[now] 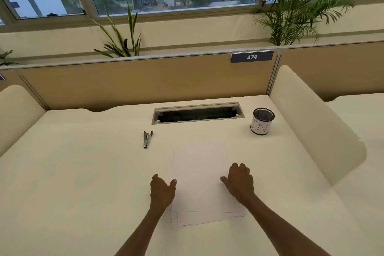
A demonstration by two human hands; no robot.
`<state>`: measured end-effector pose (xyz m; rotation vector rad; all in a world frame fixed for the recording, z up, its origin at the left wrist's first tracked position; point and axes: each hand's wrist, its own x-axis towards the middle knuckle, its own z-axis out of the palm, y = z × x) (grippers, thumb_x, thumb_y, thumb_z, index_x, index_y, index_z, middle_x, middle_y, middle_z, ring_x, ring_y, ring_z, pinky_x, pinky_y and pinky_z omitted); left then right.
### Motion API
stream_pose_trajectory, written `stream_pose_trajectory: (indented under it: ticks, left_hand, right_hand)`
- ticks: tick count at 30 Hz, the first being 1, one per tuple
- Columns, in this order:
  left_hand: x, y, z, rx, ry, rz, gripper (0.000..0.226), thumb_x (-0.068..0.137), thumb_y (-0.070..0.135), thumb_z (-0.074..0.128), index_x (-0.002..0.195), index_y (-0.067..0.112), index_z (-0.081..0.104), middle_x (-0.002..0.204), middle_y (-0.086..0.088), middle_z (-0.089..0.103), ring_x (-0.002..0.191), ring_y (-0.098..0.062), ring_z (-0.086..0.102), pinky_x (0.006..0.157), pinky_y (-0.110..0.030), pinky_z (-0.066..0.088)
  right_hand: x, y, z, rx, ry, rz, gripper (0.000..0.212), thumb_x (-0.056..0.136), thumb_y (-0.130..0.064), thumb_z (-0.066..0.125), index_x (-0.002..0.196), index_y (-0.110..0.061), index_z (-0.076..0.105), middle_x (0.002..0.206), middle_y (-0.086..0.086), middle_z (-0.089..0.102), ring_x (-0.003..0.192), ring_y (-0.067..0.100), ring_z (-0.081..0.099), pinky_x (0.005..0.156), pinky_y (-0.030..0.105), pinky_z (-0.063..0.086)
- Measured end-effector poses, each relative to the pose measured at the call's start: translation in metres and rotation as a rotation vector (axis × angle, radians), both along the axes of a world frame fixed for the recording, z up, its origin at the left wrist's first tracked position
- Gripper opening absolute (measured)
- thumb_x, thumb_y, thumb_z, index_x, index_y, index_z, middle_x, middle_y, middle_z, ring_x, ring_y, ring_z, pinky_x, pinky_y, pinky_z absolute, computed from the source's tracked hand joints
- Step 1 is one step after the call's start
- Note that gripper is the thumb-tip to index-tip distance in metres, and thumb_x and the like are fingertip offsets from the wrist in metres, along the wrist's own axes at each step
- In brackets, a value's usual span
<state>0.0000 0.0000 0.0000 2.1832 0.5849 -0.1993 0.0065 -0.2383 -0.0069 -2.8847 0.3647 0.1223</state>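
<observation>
Head view, one frame. A loose stack of white paper sheets (199, 174) lay flat on the cream-white tabletop (83, 172), near the middle of the near edge, its lower sheets fanned out slightly at the near corners. The left hand (162, 191) sat at the stack's left edge, palm down, fingers loosely bent and the thumb spread toward the paper, its tip touching or just over that edge; it gripped nothing. The right hand (239, 183) rested on the stack's right edge, palm down, fingers relaxed and slightly bent, thumb lying out over the top sheet; nothing was pinched or lifted. Whether the fingertips pressed the sheets could not be told. A small grey metal stapler (147, 139) lay beyond the stack's far-left corner, apart from it. A black mesh cylindrical cup with a white band marked IN (262, 121) stood toward the far-right corner of the tabletop. A rectangular grey-framed cable slot (197, 112) was open along the far edge, between stapler and cup. Behind it stood a tan partition panel (124, 83) carrying a blue plate reading 474 (251, 57).
</observation>
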Motion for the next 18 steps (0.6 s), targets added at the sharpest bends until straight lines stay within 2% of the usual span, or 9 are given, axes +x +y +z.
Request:
stream_pose_trajectory:
  ticks: [5,8,11,14,16,18]
  left_hand:
    - [0.001,-0.005,0.003,-0.124,0.075,0.125,0.074,0.085,0.027,0.066,0.139,-0.008,0.029,0.13,-0.025,0.055,0.124,-0.038,0.05,0.102,-0.04,0.041]
    - [0.001,-0.009,0.006,-0.147,0.097,0.157,0.066,0.087,0.024,0.065,0.135,-0.01,0.034,0.132,-0.024,0.052,0.123,-0.037,0.05,0.091,-0.034,0.04]
    - [0.003,-0.012,0.007,-0.167,0.109,0.174,0.062,0.088,0.023,0.064,0.132,-0.011,0.038,0.134,-0.024,0.051,0.122,-0.036,0.05,0.084,-0.029,0.035]
    - [0.004,-0.014,0.007,-0.178,0.122,0.179,0.059,0.088,0.023,0.065,0.13,-0.011,0.041,0.131,-0.024,0.053,0.113,-0.035,0.052,0.082,-0.028,0.036]
    - [0.004,-0.016,0.008,-0.172,0.131,0.172,0.059,0.088,0.022,0.064,0.131,-0.011,0.04,0.131,-0.023,0.053,0.116,-0.035,0.053,0.08,-0.028,0.035]
    - [0.005,-0.019,0.008,-0.163,0.138,0.153,0.058,0.087,0.022,0.065,0.129,-0.011,0.042,0.127,-0.022,0.055,0.105,-0.032,0.053,0.077,-0.029,0.035]
  right_hand:
    - [0.002,0.005,-0.007,0.105,0.091,-0.105,0.056,0.081,-0.05,0.066,0.112,-0.006,0.049,0.113,0.012,0.054,0.107,0.029,0.054,0.083,0.036,0.049]
    - [0.006,0.01,-0.012,0.151,0.108,-0.147,0.062,0.078,-0.049,0.071,0.114,-0.004,0.049,0.115,0.013,0.052,0.108,0.029,0.052,0.083,0.037,0.049]
    - [0.01,0.015,-0.014,0.096,0.139,-0.174,0.067,0.076,-0.049,0.073,0.118,-0.001,0.048,0.116,0.014,0.052,0.108,0.028,0.052,0.084,0.036,0.05]
    - [0.016,0.021,-0.014,0.074,0.172,-0.193,0.064,0.078,-0.043,0.073,0.119,0.0,0.05,0.118,0.015,0.051,0.107,0.028,0.052,0.083,0.035,0.052]
    - [0.019,0.023,-0.014,0.071,0.199,-0.21,0.06,0.079,-0.039,0.073,0.119,0.0,0.051,0.117,0.016,0.051,0.106,0.028,0.053,0.081,0.033,0.052]
    - [0.022,0.027,-0.014,0.08,0.216,-0.216,0.055,0.079,-0.035,0.073,0.117,-0.002,0.053,0.117,0.016,0.052,0.104,0.027,0.054,0.081,0.033,0.052]
